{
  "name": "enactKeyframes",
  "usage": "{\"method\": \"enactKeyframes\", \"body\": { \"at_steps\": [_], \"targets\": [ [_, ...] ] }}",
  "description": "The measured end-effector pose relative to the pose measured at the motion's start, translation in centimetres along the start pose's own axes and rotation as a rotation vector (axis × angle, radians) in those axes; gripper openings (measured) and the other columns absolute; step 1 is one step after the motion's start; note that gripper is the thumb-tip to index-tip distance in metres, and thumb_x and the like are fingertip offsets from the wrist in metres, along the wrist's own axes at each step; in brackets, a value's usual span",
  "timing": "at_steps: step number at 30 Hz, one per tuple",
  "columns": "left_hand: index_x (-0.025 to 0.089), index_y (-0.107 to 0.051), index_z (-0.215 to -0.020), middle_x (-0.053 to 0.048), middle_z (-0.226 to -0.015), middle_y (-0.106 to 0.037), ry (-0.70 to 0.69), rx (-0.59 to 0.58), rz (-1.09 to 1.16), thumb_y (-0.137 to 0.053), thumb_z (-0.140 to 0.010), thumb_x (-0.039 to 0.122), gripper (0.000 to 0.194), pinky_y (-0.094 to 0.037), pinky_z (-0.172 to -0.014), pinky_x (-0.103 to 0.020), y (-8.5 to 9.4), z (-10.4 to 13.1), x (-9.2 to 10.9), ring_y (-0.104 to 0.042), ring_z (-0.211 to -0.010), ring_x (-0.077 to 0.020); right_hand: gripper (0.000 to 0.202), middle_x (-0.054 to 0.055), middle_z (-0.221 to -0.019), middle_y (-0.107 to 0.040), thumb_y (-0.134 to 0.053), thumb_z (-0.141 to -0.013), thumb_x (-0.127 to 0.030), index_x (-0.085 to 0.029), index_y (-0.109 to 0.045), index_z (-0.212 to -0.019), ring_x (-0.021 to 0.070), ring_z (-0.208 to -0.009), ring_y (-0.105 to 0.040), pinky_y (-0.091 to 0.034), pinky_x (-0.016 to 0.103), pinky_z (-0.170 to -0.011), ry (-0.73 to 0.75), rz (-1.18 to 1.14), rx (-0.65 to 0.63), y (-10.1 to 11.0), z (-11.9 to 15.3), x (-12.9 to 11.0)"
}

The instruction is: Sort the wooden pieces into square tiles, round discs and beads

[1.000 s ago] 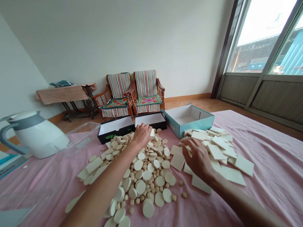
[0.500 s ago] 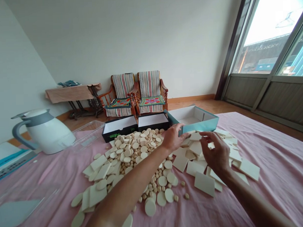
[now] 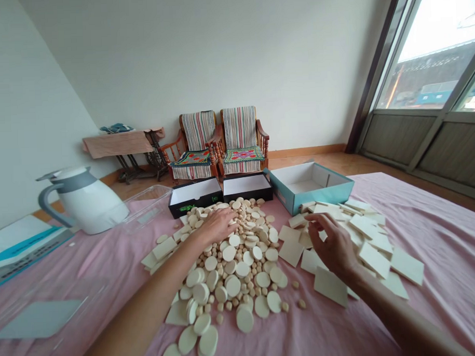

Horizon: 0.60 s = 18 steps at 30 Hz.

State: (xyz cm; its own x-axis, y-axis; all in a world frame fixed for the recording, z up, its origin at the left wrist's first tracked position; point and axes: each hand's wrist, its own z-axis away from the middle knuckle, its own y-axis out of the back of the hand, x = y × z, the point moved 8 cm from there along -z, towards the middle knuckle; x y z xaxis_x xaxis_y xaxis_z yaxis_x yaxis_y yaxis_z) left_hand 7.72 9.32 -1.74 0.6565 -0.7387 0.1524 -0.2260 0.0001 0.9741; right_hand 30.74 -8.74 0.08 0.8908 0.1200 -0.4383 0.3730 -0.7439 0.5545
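Note:
My left hand lies over the upper part of a heap of pale wooden discs and small wooden beads or blocks. Its fingers reach out across the pieces, and I see nothing gripped in them. To the right, my right hand hovers over a pile of flat rectangular wooden pieces, fingers loosely bent and apart, with nothing visible between them. Some discs and flat pieces on the left are hidden behind my left forearm. Just beyond the right hand sits a teal box, its white inside showing.
Two black boxes with white insides, a left one and a right one, stand behind the heap. A white and grey jug, a clear plastic tray and a blue-white box are at left. Pink cloth covers the table.
My left hand has moved left from beside the teal box onto the heap of discs. My right hand stays over the rectangular pieces. The view has shifted slightly.

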Motion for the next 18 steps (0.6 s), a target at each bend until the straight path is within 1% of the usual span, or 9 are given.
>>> {"method": "enactKeyframes", "body": {
  "at_steps": [2,4,6,8,10,12,14,16,18],
  "targets": [
    [0.027,-0.066,-0.102,-0.005,-0.116,-0.063,-0.038,-0.006,0.008,-0.051,-0.087,0.032,0.022,-0.039,-0.101,-0.038,0.4,1.7,-0.7,-0.054,-0.115,-0.0229,0.021,0.006,-0.093,-0.064,-0.044,-0.087,-0.020,-0.020,-0.061,-0.098,0.0184,-0.081,-0.060,-0.047,0.031,-0.073,0.013,0.024,-0.050,-0.8,0.2,0.0],
    [0.026,-0.066,-0.101,-0.005,-0.120,-0.062,-0.057,0.003,0.019,-0.047,-0.088,0.028,0.023,-0.037,-0.103,-0.039,1.0,3.1,-1.6,-0.052,-0.118,-0.0226,0.020,0.007,-0.095,-0.065,-0.046,-0.086,-0.020,-0.020,-0.061,-0.098,0.0205,-0.087,-0.060,-0.046,0.034,-0.079,0.058,0.053,-0.114,-1.7,0.5,-0.4],
    [0.026,-0.066,-0.102,-0.004,-0.119,-0.063,-0.058,0.017,0.035,-0.044,-0.089,0.025,0.026,-0.038,-0.103,-0.039,1.4,4.2,-2.7,-0.054,-0.117,-0.0217,0.019,0.008,-0.097,-0.066,-0.049,-0.084,-0.022,-0.019,-0.062,-0.099,0.0224,-0.092,-0.059,-0.044,0.037,-0.083,0.134,0.089,-0.221,-2.7,0.9,-1.3],
    [0.026,-0.066,-0.103,-0.005,-0.122,-0.063,-0.041,0.044,0.052,-0.043,-0.089,0.027,0.028,-0.039,-0.103,-0.039,1.9,5.4,-3.9,-0.054,-0.117,-0.0217,0.025,0.010,-0.104,-0.066,-0.056,-0.082,-0.028,-0.019,-0.062,-0.105,0.0254,-0.098,-0.057,-0.042,0.041,-0.086,0.208,0.131,-0.345,-3.8,1.6,-2.4],
    [0.025,-0.066,-0.108,-0.006,-0.127,-0.060,-0.005,0.086,0.069,-0.043,-0.090,0.031,0.030,-0.039,-0.104,-0.039,2.6,6.7,-5.0,-0.053,-0.119,-0.0223,0.036,0.011,-0.111,-0.065,-0.061,-0.080,-0.034,-0.019,-0.060,-0.112,0.0283,-0.103,-0.055,-0.039,0.045,-0.088,0.251,0.173,-0.428,-4.4,2.3,-3.3],
    [0.023,-0.063,-0.113,-0.006,-0.129,-0.059,0.048,0.134,0.086,-0.042,-0.090,0.035,0.034,-0.038,-0.105,-0.039,3.5,8.2,-6.4,-0.053,-0.120,-0.0222,0.040,0.012,-0.111,-0.065,-0.063,-0.078,-0.038,-0.018,-0.059,-0.113,0.0299,-0.103,-0.055,-0.038,0.048,-0.088,0.264,0.204,-0.464,-4.7,2.9,-3.8],
    [0.022,-0.062,-0.115,-0.007,-0.126,-0.061,0.117,0.178,0.101,-0.041,-0.090,0.037,0.037,-0.040,-0.104,-0.037,4.5,9.8,-7.9,-0.055,-0.117,-0.0216,0.038,0.011,-0.106,-0.065,-0.063,-0.079,-0.037,-0.018,-0.060,-0.112,0.0296,-0.101,-0.056,-0.039,0.047,-0.087,0.266,0.214,-0.482,-5.1,3.4,-4.0],
    [0.022,-0.063,-0.112,-0.006,-0.119,-0.065,0.195,0.209,0.114,-0.041,-0.089,0.039,0.037,-0.044,-0.099,-0.036,5.2,11.4,-9.6,-0.059,-0.111,-0.0219,0.036,0.012,-0.106,-0.064,-0.062,-0.080,-0.035,-0.018,-0.059,-0.112,0.0282,-0.097,-0.057,-0.041,0.046,-0.084,0.252,0.205,-0.479,-5.5,3.7,-3.9],
    [0.022,-0.065,-0.107,-0.006,-0.112,-0.068,0.263,0.221,0.126,-0.042,-0.087,0.041,0.036,-0.048,-0.094,-0.035,5.5,12.7,-11.2,-0.062,-0.104,-0.0221,0.034,0.012,-0.108,-0.061,-0.058,-0.082,-0.031,-0.019,-0.059,-0.113,0.0252,-0.091,-0.059,-0.044,0.042,-0.080,0.209,0.162,-0.459,-5.8,3.8,-3.6]
  ]
}}
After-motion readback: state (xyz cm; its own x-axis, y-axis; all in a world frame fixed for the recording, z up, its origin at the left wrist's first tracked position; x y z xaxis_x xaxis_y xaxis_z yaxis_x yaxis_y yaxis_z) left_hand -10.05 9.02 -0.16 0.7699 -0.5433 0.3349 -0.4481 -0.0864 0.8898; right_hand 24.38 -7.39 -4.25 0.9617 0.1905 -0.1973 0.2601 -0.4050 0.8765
